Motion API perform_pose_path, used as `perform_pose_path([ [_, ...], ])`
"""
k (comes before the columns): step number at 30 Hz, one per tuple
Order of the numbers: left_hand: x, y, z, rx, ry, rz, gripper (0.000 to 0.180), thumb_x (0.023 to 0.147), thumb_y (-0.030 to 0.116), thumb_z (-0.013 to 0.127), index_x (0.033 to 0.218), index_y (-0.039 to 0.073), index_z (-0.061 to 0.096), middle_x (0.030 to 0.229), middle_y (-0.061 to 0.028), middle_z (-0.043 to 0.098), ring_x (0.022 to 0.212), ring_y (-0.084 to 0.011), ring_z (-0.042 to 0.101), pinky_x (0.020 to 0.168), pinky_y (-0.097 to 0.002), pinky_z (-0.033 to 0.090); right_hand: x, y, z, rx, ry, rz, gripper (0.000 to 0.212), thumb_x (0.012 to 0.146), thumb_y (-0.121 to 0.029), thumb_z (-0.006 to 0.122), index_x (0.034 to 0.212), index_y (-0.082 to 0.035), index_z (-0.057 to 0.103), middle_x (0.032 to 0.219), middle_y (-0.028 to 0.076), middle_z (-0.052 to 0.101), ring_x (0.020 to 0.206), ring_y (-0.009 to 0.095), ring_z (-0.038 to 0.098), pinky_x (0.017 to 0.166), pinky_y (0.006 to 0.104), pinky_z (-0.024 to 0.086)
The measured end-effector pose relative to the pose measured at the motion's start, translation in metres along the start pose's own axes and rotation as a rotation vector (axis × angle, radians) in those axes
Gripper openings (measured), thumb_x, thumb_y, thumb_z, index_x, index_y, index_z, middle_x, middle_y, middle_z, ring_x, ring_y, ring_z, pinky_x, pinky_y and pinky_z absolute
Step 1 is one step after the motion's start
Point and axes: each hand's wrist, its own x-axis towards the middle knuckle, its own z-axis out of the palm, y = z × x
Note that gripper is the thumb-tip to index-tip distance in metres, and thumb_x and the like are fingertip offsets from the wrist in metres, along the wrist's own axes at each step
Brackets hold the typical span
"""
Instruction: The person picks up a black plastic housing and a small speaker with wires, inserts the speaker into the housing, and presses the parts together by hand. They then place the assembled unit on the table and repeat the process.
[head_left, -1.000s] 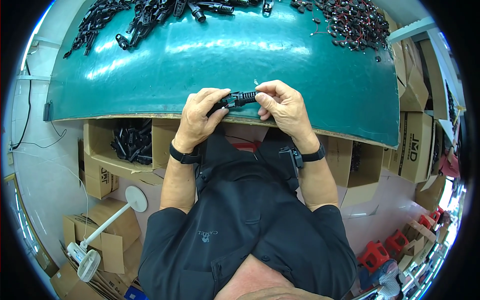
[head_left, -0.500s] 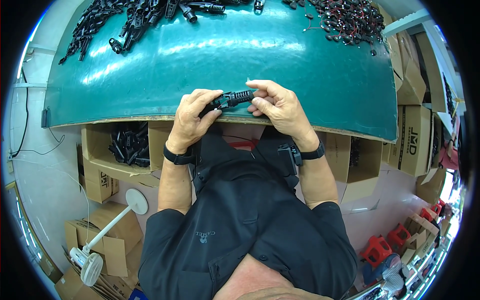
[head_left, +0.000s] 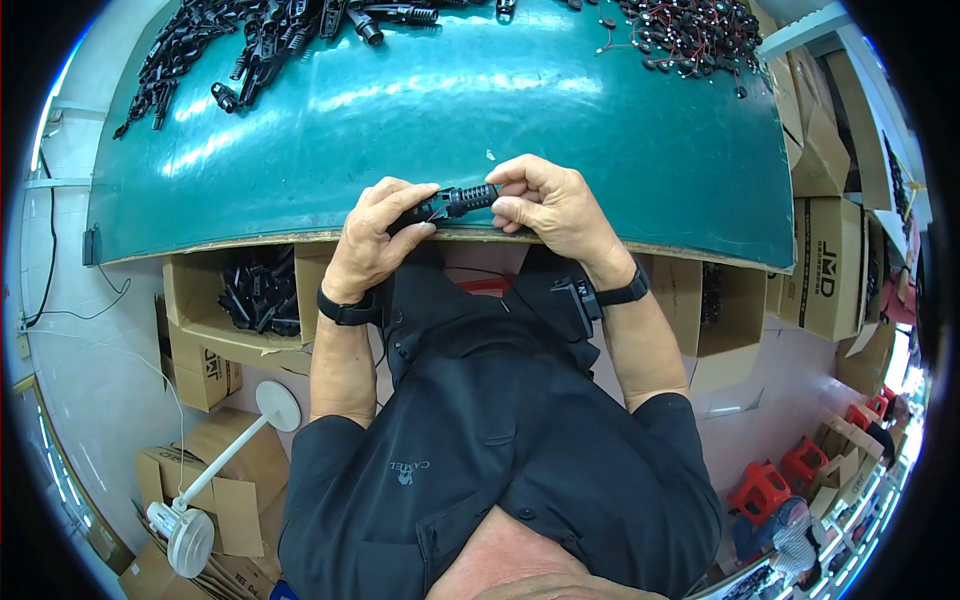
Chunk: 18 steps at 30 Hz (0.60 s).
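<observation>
Over the near edge of the green table, my left hand (head_left: pixel 372 238) is closed around a black plastic part (head_left: pixel 468 201). The part lies nearly level and has a ribbed, tube-like end pointing right. A small reddish bit, perhaps a wire, shows in its opening beside my left thumb. My right hand (head_left: pixel 548 208) has its thumb and index finger bent at the tip of the ribbed end, closed on it. Whether a small piece is also between those fingers is hidden.
Piles of black plastic parts (head_left: pixel 265 45) lie on the table (head_left: pixel 350 140) at the far left. A heap of small black pieces with red wires (head_left: pixel 690 40) is at the far right. Cardboard boxes (head_left: pixel 240 342) stand below the table edge; a white fan (head_left: pixel 190 540) is lower left.
My right index finger has come down from above the part to its ribbed tip. Both hands and the part have shifted slightly left in the picture.
</observation>
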Motion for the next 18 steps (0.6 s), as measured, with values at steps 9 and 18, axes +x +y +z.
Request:
perform_pose_path([
  [9,0.002,0.004,-0.004,-0.073,-0.044,0.01,0.052,0.081,-0.002,0.084,0.131,0.005,0.074,0.107,-0.012,0.071,0.098,-0.0276,0.067,0.088,-0.0369,0.053,0.003,-0.002,-0.012,0.139,-0.164,0.058,0.024,0.097,-0.002,0.079,0.118,0.001,0.068,0.091,0.007,0.076,0.078,0.012,0.076,0.069,0.0248,0.065],
  [18,0.001,0.005,-0.004,-0.124,-0.047,0.035,0.051,0.083,-0.002,0.084,0.132,0.003,0.074,0.105,-0.0114,0.07,0.094,-0.0252,0.066,0.086,-0.0353,0.053,0.002,-0.005,-0.012,0.208,-0.185,0.067,0.025,0.097,-0.006,0.08,0.117,0.001,0.068,0.091,0.008,0.076,0.075,0.013,0.077,0.066,0.0252,0.065],
])
